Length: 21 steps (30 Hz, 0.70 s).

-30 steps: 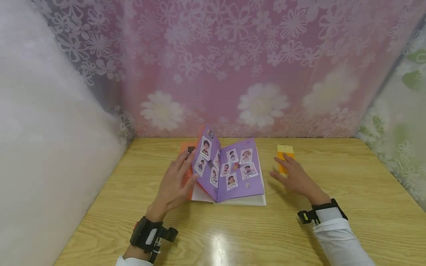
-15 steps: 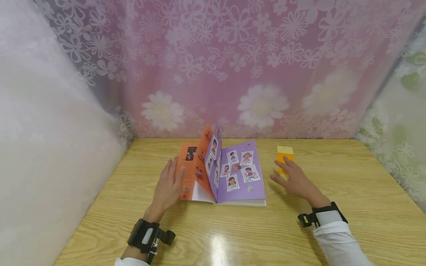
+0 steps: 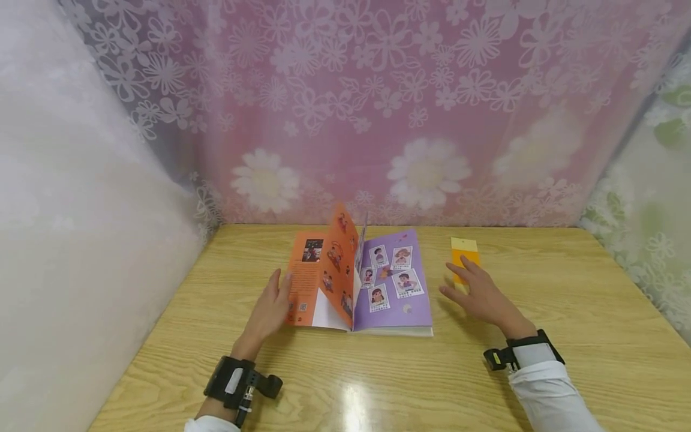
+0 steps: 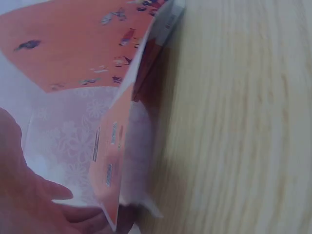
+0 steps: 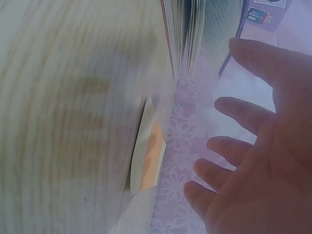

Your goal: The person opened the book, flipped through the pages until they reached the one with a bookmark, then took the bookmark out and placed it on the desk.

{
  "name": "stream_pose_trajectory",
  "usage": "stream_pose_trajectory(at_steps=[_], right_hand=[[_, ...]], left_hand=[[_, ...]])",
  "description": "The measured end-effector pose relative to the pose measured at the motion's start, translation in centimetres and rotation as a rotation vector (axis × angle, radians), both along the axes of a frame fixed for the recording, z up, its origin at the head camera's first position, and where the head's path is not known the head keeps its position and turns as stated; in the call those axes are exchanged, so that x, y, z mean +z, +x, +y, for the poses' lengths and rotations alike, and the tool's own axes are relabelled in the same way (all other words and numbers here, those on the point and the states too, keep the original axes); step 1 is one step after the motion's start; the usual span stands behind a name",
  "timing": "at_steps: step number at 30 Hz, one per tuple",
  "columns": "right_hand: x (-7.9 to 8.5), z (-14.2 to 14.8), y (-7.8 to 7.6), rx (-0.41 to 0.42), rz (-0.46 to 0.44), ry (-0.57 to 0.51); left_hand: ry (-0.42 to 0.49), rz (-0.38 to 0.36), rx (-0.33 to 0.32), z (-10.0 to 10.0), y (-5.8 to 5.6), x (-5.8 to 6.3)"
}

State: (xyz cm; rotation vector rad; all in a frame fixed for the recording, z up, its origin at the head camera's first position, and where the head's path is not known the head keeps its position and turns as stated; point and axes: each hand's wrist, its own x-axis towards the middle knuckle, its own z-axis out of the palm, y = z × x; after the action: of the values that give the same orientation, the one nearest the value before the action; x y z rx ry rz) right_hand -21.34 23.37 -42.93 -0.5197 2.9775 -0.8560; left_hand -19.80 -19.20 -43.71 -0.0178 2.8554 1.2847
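An open book with a purple right-hand page (image 3: 391,312) of cartoon portraits lies at mid-table. Its orange cover flap (image 3: 303,282) extends on the left, and an orange page (image 3: 340,258) stands nearly upright near the spine. My left hand (image 3: 268,309) is at the flap's left edge, fingers extended; in the left wrist view its fingertips overlap the flap's corner and the thumb (image 4: 56,189) is apart from it. Over the front of a yellow-and-orange paper card (image 3: 464,255), my right hand (image 3: 486,298) has its fingers spread and holds nothing. Its fingers (image 5: 229,151) show above the card in the right wrist view.
The wooden table (image 3: 415,384) backs onto a pink flowered curtain (image 3: 345,144). A pale sheet (image 3: 97,210) hangs along the left side, and a green-and-white flowered one (image 3: 648,228) along the right.
The left hand has moved from the raised pages left to the flap's edge. Released, the orange page has swung upright, its purple side turning away from view. The right hand stays in place.
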Motion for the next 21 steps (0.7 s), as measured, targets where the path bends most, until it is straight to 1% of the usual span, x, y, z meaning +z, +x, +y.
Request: stream_pose_trajectory(at_steps=[3, 4, 6, 10, 13, 15, 19, 21], right_hand=[[-0.1, 0.0, 0.0, 0.006, 0.009, -0.014], [-0.1, 0.1, -0.1, 0.008, 0.013, -0.018], [-0.1, 0.0, -0.1, 0.008, 0.008, -0.019], [-0.1, 0.0, -0.1, 0.008, 0.001, -0.008], [0.0, 0.0, -0.1, 0.005, 0.000, -0.001], [0.0, 0.1, -0.1, 0.001, 0.001, -0.002], [0.0, 0.2, 0.0, -0.001, 0.005, -0.014], [-0.1, 0.3, 0.0, 0.000, 0.009, -0.020]], left_hand=[[0.069, -0.085, -0.025, -0.1, -0.1, 0.2], [0.095, -0.102, -0.026, -0.2, -0.1, 0.3], [0.151, -0.113, -0.027, -0.3, -0.2, 0.5], [0.260, -0.095, -0.008, -0.7, -0.2, 0.8], [0.363, -0.075, -0.014, -0.9, -0.1, 1.1], [0.454, -0.063, -0.041, -0.9, 0.0, 1.5], [0.646, -0.019, -0.138, -0.4, 0.0, 2.4], [0.709, 0.022, -0.186, 0.1, 0.0, 2.9]])
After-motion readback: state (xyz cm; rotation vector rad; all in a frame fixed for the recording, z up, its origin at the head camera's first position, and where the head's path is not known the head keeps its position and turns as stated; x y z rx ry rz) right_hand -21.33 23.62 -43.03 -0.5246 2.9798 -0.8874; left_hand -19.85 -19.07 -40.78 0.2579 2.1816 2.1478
